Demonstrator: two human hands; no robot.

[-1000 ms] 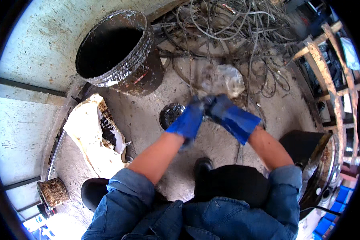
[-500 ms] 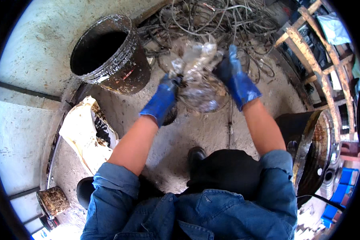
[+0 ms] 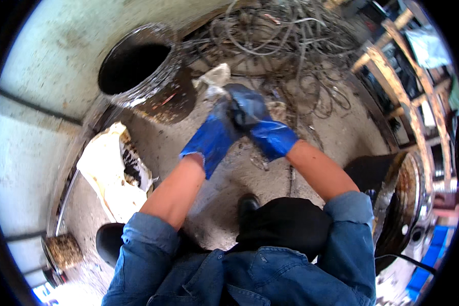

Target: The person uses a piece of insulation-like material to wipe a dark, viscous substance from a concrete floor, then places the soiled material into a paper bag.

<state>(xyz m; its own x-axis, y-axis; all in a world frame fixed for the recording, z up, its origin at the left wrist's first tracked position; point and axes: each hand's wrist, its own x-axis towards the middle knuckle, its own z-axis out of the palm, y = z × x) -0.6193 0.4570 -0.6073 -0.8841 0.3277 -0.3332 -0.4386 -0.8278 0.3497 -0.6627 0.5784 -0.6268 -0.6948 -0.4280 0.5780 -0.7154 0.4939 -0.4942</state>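
Observation:
Both my hands wear blue rubber gloves with dark, grimy palms and meet in front of me above the floor. My left hand (image 3: 217, 127) is closed, and a pale piece of crumpled clear plastic film (image 3: 217, 77) sticks out beyond its fingers. Across it lies my right hand (image 3: 257, 120), closed as well, pressing on the same bunch. Most of the film is hidden between the gloves; a thin clear part hangs below them. Motion smears the fingertips.
A large black-smeared drum (image 3: 176, 97) stands open at the far left. Nearer lies a torn cream sack (image 3: 104, 163) with dark contents. Tangled cables (image 3: 301, 35) heap at the back. Another dirty drum (image 3: 392, 199) and a wooden rack (image 3: 408, 97) are on the right.
My hands were apart with the crumpled film spread between them. The right has come left onto the left hand, and the film is now bunched mostly inside the gloves.

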